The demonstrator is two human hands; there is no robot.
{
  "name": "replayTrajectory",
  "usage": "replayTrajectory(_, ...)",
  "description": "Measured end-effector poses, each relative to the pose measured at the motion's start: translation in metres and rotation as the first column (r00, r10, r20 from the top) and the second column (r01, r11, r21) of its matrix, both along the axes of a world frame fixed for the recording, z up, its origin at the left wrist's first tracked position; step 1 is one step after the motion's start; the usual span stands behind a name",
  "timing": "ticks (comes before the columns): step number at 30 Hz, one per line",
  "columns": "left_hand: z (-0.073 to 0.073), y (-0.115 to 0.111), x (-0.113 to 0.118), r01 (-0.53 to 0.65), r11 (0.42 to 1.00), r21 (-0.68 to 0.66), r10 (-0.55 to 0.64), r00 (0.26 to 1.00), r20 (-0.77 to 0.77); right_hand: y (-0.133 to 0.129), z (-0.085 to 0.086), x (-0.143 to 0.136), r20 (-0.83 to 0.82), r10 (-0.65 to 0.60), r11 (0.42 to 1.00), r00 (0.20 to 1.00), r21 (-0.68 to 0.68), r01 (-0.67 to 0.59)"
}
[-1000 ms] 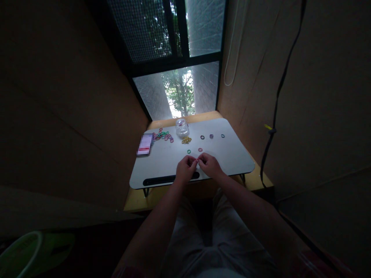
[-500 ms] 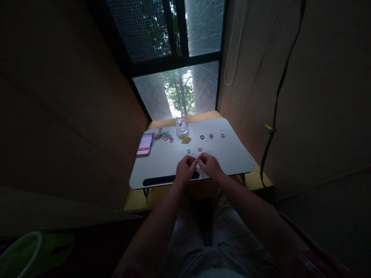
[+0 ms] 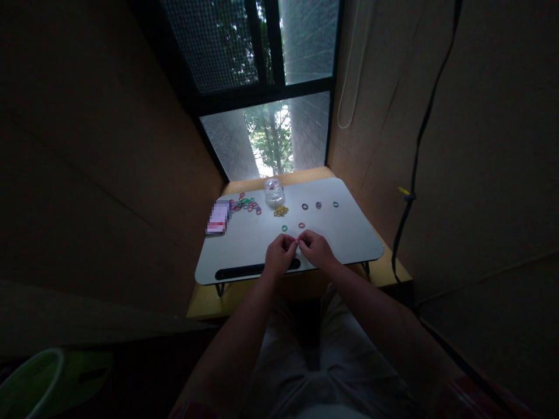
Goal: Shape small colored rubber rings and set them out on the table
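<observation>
My left hand (image 3: 280, 254) and my right hand (image 3: 315, 248) meet fingertip to fingertip over the front of a white lap table (image 3: 244, 247). Both are closed in a pinch; something tiny and pale shows between the tips, too small to name. Just beyond them lie a green ring (image 3: 285, 228) and a pink ring (image 3: 301, 225). Farther back are a yellow cluster of rings (image 3: 280, 211), a dark ring (image 3: 304, 206), a purple ring (image 3: 318, 205) and a teal ring (image 3: 335, 204). Several mixed-colour rings (image 3: 247, 203) are heaped at the back left.
A clear plastic jar (image 3: 274, 193) stands at the table's back edge. A phone (image 3: 218, 217) with a blurred screen lies at the left edge. A black slot (image 3: 240, 272) runs along the front edge. Behind is a window (image 3: 271, 137); a black cable (image 3: 421, 128) hangs at the right.
</observation>
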State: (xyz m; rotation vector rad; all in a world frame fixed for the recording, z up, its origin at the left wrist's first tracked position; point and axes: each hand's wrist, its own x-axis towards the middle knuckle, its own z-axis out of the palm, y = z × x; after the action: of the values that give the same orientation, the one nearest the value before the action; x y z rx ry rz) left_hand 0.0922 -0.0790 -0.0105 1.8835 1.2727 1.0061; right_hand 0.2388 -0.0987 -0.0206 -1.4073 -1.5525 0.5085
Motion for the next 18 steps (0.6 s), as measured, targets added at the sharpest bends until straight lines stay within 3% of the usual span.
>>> replayTrajectory(18, 0.0002, -0.0014, 0.0001, 0.001, 1.0, -0.022, -0.001, 1.0, 0.018, 0.0018, -0.0032, 0.0, -0.01, 0.002, 1.0, 1.0, -0.01, -0.002)
